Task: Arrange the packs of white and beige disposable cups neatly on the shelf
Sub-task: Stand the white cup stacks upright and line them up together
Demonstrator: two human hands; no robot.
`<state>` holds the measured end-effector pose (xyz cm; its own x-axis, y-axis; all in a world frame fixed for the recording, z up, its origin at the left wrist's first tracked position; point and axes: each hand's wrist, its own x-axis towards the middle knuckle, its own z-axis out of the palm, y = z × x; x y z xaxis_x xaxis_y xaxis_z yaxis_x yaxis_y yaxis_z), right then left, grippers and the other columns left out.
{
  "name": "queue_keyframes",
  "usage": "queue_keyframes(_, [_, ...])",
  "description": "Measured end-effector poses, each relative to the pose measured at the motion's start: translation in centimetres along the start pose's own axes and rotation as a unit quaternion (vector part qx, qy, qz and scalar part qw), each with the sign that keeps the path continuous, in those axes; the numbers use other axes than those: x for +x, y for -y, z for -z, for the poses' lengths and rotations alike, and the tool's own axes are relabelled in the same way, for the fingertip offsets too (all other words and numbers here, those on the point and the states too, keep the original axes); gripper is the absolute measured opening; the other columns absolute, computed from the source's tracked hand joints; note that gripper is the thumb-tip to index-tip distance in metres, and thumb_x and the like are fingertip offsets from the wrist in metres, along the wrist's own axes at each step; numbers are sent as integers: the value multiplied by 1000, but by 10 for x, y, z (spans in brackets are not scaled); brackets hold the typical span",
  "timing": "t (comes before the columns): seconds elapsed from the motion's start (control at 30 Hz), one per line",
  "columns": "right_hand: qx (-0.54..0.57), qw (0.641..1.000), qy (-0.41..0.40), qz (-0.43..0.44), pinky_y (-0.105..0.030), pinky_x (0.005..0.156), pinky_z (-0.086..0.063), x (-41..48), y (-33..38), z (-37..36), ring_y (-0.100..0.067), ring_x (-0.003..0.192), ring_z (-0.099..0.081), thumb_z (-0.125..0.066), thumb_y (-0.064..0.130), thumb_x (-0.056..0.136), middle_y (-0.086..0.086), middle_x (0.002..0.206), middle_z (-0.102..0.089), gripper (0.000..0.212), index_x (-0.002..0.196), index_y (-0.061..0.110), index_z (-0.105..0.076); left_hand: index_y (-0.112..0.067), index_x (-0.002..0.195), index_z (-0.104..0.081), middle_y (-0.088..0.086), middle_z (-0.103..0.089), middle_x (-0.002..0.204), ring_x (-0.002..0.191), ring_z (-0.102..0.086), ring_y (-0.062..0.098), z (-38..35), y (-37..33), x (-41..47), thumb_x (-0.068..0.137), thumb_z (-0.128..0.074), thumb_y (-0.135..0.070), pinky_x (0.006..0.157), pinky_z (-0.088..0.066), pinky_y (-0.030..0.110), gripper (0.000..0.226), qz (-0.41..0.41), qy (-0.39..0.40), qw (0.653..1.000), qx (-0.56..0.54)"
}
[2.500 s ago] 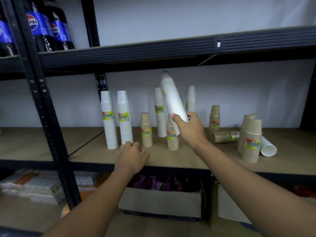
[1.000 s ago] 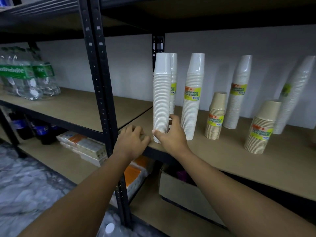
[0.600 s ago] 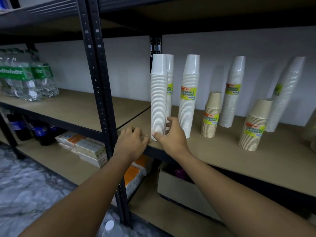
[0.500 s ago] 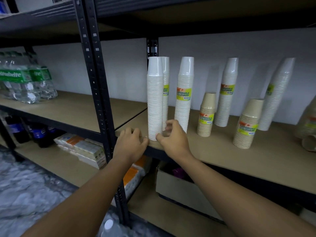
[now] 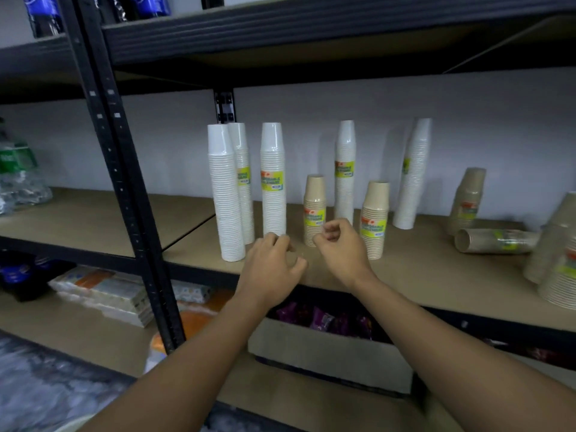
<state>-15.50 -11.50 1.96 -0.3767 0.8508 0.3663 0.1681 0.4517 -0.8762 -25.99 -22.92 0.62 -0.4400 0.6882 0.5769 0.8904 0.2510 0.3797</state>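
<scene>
Three tall white cup packs stand at the left end of the wooden shelf point(image 5: 420, 269): a front pack point(image 5: 226, 194), one behind it point(image 5: 243, 182) and a third point(image 5: 273, 179). Two more white packs point(image 5: 345, 169) point(image 5: 412, 173) stand further back, the right one leaning on the wall. Short beige packs point(image 5: 314, 210) point(image 5: 375, 219) stand between them. One beige pack point(image 5: 495, 241) lies on its side at the right. My left hand point(image 5: 271, 263) hovers by the shelf's front edge, fingers loosely curled, holding nothing. My right hand point(image 5: 339, 244) is beside it, in front of the beige pack, loosely curled and empty.
More beige packs point(image 5: 467, 198) point(image 5: 558, 257) stand at the far right. A black upright post point(image 5: 124, 194) splits the shelving at the left. Water bottles point(image 5: 18, 179) sit on the left shelf. A cardboard box point(image 5: 327, 347) and flat packets point(image 5: 103, 291) lie on the shelf below.
My right hand let go of the front white pack, which now stands alone at the left. Both hands moved right, toward the short beige pack. The view swung right.
</scene>
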Motion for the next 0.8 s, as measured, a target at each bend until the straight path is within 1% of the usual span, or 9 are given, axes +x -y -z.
queue_keyframes(0.13, [1,1000,22,-16,-24,79,-43,11,-9,9,-13,93,-60,-72,26,83,4,97,-61,30,106,18,-55,-18,108,-60,2,-53,113,112,-47,22,-20,-10,10,88,-56,-42,96,-44,39,32,23,66,997,-20])
queue_keyframes(0.2, [-15,999,33,-15,-25,86,-43,17,-14,7,-14,104,-59,-72,29,84,3,108,-59,38,114,18,-52,-19,107,-60,1,-53,114,113,-46,21,-26,-8,15,88,-56,-43,95,-45,39,31,30,81,996,-19])
queue_keyframes(0.3, [-36,998,52,-22,-32,102,-43,29,-21,-1,-18,123,-53,-70,34,85,-2,133,-55,62,138,14,-44,-18,102,-62,1,-54,109,109,-48,22,-34,0,22,87,-57,-43,92,-45,38,29,34,94,995,-10])
queue_keyframes(0.4, [-42,997,61,-23,-36,108,-40,43,-27,-12,-23,134,-46,-71,35,84,-8,147,-45,77,148,12,-33,-19,92,-63,0,-54,99,103,-51,23,-44,10,24,82,-59,-42,87,-46,37,26,31,93,995,-12])
queue_keyframes(0.47, [-37,997,58,-23,-34,109,-37,51,-31,-21,-25,138,-42,-72,34,84,-11,152,-40,84,151,11,-27,-19,88,-62,-1,-53,96,101,-50,22,-50,14,24,81,-57,-43,87,-46,37,25,28,86,996,-11])
queue_keyframes(0.57, [-33,998,46,-28,-32,107,-37,62,-35,-32,-27,137,-44,-75,34,83,-12,152,-40,91,153,10,-23,-20,87,-62,-1,-53,95,100,-49,22,-55,17,25,81,-56,-44,89,-45,36,27,15,74,997,-2])
queue_keyframes(0.63, [-30,999,36,-24,-33,103,-42,68,-38,-39,-27,130,-51,-78,35,79,-11,145,-48,90,150,11,-28,-19,88,-62,-1,-53,97,100,-47,22,-56,18,26,81,-56,-45,90,-43,35,27,11,74,997,-2])
queue_keyframes(0.73, [-25,999,27,-10,-32,93,-47,73,-40,-45,-24,116,-61,-80,30,77,-6,130,-60,72,136,14,-42,-19,89,-61,0,-53,100,101,-46,22,-58,18,27,81,-57,-44,90,-42,34,26,9,72,997,0])
queue_keyframes(0.8, [-30,999,25,-3,-26,87,-43,73,-40,-44,-23,114,-62,-78,25,80,-5,127,-62,63,132,13,-45,-20,89,-61,0,-53,100,102,-46,22,-59,18,27,81,-57,-45,90,-43,34,27,6,67,998,3])
